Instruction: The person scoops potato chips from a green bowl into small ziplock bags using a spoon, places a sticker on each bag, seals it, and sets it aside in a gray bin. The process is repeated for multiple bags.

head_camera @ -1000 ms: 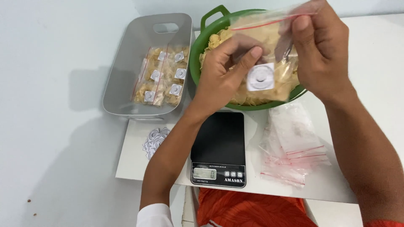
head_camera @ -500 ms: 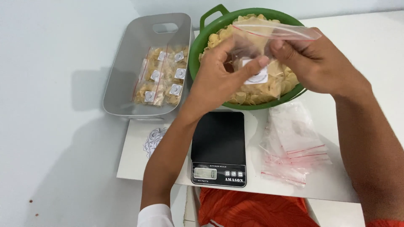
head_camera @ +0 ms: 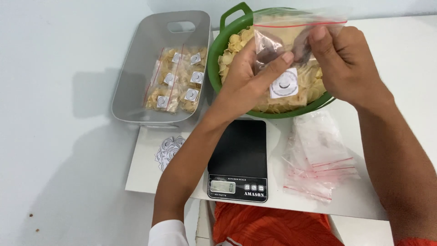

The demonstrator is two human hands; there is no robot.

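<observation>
Bare forearms; white sleeve cuff on left arm, orange garment at lap.

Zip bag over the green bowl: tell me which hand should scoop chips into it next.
Probably right. The left hand pinches the zip bag at its label, steadying it; the right hand grips only the rim, above the chips.
</observation>
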